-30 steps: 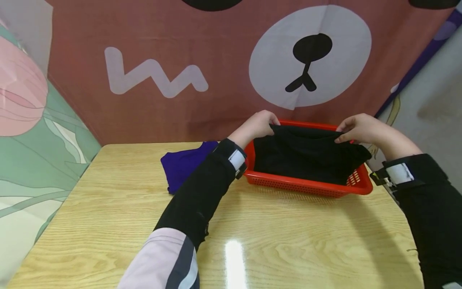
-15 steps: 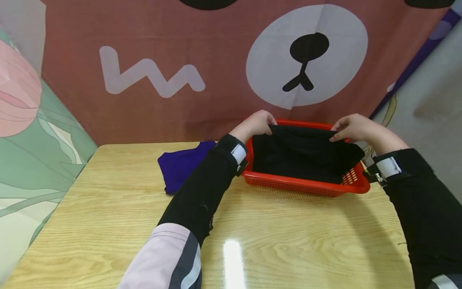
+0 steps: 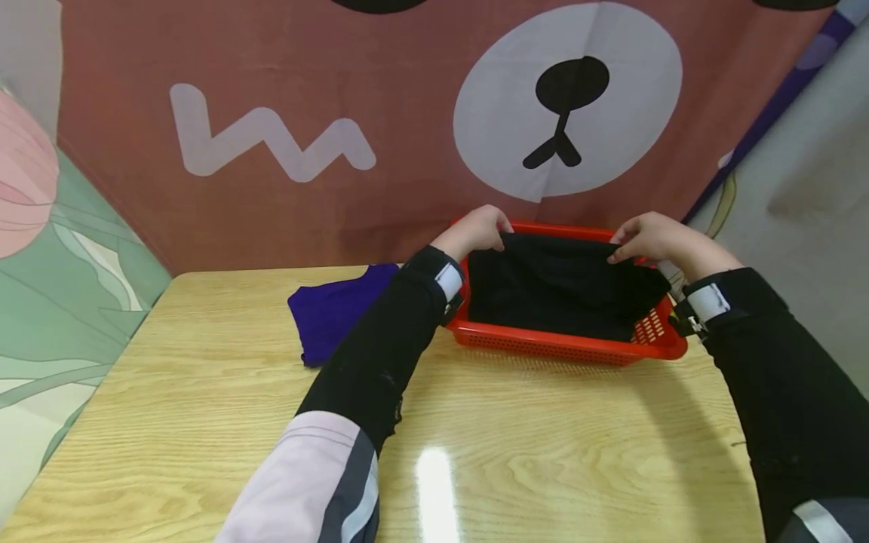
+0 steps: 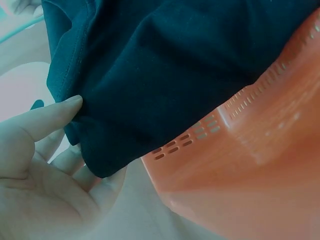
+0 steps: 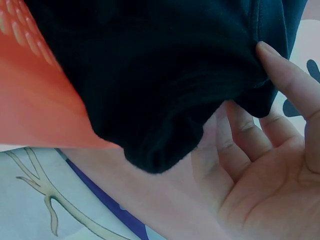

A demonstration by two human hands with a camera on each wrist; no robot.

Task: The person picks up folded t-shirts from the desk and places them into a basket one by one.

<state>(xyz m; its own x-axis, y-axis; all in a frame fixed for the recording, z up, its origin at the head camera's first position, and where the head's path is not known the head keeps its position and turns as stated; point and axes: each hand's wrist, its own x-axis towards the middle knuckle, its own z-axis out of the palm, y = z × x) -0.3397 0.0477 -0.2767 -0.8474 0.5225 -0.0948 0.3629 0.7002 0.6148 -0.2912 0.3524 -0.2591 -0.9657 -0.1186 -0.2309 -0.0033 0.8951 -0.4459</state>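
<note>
A black garment [image 3: 557, 290] with stitched hems is spread over the red plastic basket [image 3: 543, 343], its lower part inside the rim. My left hand [image 3: 477, 228] pinches its far left corner; the left wrist view shows the thumb on top of the cloth [image 4: 150, 75] and the fingers beneath. My right hand [image 3: 655, 240] pinches the far right part between thumb and fingers. In the right wrist view a rolled end of the garment [image 5: 160, 135] hangs beside the fingers. A folded purple cloth [image 3: 329, 313] lies on the table left of the basket, partly behind my left sleeve.
The basket stands at the back right of a wooden table [image 3: 224, 422]. Close behind it hangs a brown curtain [image 3: 400, 181] with a bear's muzzle printed on it. A pale wall covering [image 3: 801, 249] rises at the right, a floral one [image 3: 88, 256] at the left.
The head view has shifted slightly, so the scene sits further left. My right hand has come a little closer to my left. Both hands keep their hold on the black garment.
</note>
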